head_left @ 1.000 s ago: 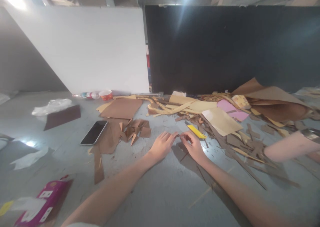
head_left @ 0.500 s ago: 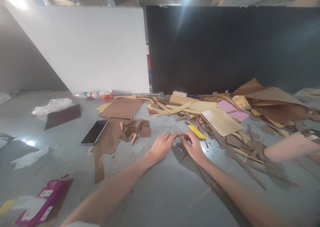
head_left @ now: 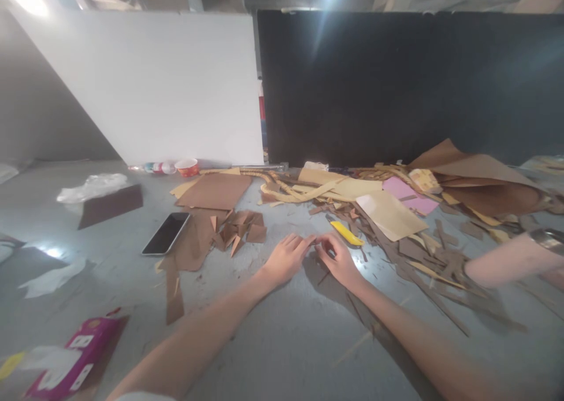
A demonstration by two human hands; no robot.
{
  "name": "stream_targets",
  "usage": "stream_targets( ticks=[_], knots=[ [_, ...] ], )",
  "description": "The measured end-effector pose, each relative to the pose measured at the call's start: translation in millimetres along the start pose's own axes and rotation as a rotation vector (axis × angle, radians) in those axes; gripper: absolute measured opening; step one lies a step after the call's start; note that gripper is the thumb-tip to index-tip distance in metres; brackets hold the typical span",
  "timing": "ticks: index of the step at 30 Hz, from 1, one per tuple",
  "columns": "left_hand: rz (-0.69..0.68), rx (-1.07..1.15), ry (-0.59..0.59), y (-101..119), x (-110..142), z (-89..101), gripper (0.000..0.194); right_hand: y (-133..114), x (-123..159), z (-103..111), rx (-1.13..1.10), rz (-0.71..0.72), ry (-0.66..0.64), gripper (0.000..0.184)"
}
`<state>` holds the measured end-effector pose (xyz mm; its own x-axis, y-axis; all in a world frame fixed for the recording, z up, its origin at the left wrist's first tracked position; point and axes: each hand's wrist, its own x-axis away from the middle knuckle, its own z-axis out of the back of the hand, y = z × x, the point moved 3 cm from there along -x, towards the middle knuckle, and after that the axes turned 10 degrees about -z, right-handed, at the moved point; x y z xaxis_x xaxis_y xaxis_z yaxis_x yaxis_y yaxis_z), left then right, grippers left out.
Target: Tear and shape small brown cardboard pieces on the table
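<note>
My left hand [head_left: 288, 254] and my right hand [head_left: 338, 261] meet fingertip to fingertip above the grey table. Pinched between them is a small dark brown piece [head_left: 315, 241], mostly hidden by the fingers; its material is hard to make out. Just beyond my right hand lies a yellow utility knife [head_left: 347, 233]. Left of my left hand is a loose pile of small cut brown pieces [head_left: 238, 230], several of them folded or pointed.
A phone [head_left: 166, 234] lies on the left by brown sheets [head_left: 214, 190]. Brown strips and scraps [head_left: 414, 271] cover the right side, where another person's forearm [head_left: 506, 260] reaches in. A purple packet [head_left: 83, 354] is at front left, a red bowl [head_left: 187, 167] at the back.
The fingertips of my right hand have shifted slightly against the brown piece, which shows less now. The rest looks the same.
</note>
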<state>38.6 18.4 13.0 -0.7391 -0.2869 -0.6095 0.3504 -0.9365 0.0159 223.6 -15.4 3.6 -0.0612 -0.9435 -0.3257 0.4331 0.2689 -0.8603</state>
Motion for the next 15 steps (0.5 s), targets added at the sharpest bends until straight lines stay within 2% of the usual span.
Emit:
stream_targets(
  ticks=[7,12,15],
  knots=[
    [-0.018,0.075,0.091,0.1,-0.5,5.0,0.036,-5.0,-0.9,2.7,-0.126,-0.022,-0.101,0.024],
    [-0.049,0.113,0.087,1.2,1.2,3.4,0.034,-4.2,-3.9,4.9,-0.300,-0.168,-0.190,0.035],
    [-0.067,0.120,0.100,2.3,1.2,3.5,0.034,-1.8,-3.4,2.6,-0.349,-0.253,-0.164,0.038]
  ],
)
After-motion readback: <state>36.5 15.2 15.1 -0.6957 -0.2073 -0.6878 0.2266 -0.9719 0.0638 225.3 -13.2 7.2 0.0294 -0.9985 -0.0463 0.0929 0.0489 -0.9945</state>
